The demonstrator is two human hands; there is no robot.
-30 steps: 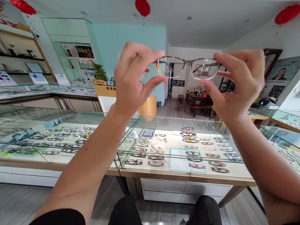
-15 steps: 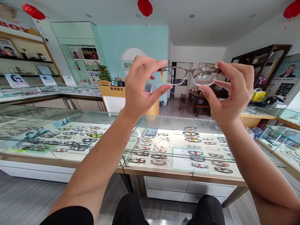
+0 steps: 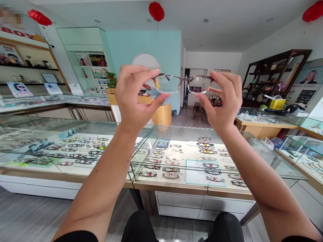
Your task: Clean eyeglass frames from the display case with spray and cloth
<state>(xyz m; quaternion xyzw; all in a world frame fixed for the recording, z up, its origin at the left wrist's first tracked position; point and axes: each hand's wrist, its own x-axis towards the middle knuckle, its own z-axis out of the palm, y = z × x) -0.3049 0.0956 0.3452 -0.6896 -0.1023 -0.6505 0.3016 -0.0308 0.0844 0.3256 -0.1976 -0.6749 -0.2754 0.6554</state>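
Observation:
A pair of eyeglasses [image 3: 183, 79] with a brown upper rim and clear lenses is held up at eye height, spanning both hands. My left hand [image 3: 136, 95] pinches its left end between thumb and fingers, where a yellow patch shows by the lens. At the other end, my right hand [image 3: 222, 99] grips the corner of the frame, thumb beneath and fingers above. Both arms are stretched out over the glass display case [image 3: 176, 186], inside which several eyeglasses lie in rows. The temples are mostly hidden behind the lenses and hands.
A small white bottle [image 3: 149, 148] and a blue sign [image 3: 163, 144] stand among the frames in the case. Beyond are a wooden reception counter [image 3: 163, 114], a dark shelf [image 3: 277, 77] and a yellow bag [image 3: 277, 103]. My knees are close to the white drawers [image 3: 180, 205].
Both hands, still gripping the eyeglasses, have moved to the left in view and slightly down at the right end. The background has shifted only a little.

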